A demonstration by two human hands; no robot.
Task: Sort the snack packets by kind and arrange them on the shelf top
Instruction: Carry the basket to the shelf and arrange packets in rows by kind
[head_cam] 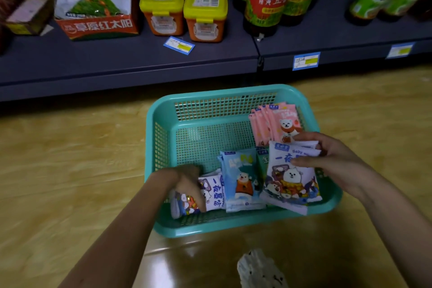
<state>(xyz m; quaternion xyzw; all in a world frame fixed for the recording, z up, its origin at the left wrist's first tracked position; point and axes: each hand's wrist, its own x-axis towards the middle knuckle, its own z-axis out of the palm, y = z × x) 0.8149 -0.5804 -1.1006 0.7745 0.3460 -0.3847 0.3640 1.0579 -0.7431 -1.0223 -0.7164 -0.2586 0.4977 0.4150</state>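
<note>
Dim, darker toward the corners. Soft glare on the floor, lower centre. Slightly blurred, edges bowed.

The left hand is blurred, its grip unclear, hiding part of the white packets beneath; a green packet peeks from behind the white stack in the right hand

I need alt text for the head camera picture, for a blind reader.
Two hands reach into a teal basket of snack packets on the floor: the right hand holds a stack of white packets, the left hand grips another white packet. Pink packets lean in the far right corner.
</note>
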